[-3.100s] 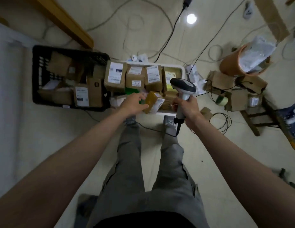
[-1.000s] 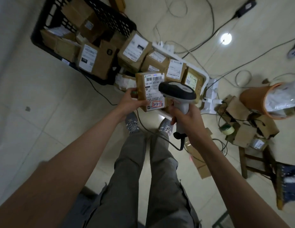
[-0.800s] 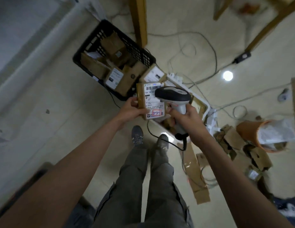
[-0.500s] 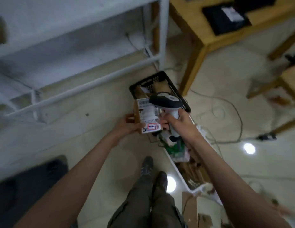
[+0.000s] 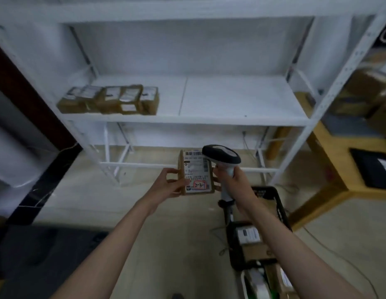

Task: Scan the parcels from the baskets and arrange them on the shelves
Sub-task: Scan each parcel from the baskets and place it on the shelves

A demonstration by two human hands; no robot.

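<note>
My left hand (image 5: 169, 184) grips a small brown parcel (image 5: 196, 172) by its left edge, white label facing me with a red-marked sticker at the bottom. My right hand (image 5: 235, 182) holds a black and white barcode scanner (image 5: 221, 156) by its handle, the scanner head just right of the parcel's top. Ahead stands a white metal shelf unit (image 5: 209, 120). Several brown parcels (image 5: 111, 100) sit in a row at the left of its middle shelf. A black basket (image 5: 280, 212) with labelled parcels sits on the floor at lower right.
The right part of the middle shelf (image 5: 241, 98) is bare. A wooden table (image 5: 330, 152) with boxes stands to the right of the shelf unit. A white basket (image 5: 261, 283) lies at the bottom edge. The scanner cable trails on the floor near the baskets.
The view has swung up from the baskets on the floor to the shelf unit. The parcel, lifted from the white basket, and the scanner stay in my hands, raised in front of the shelves.
</note>
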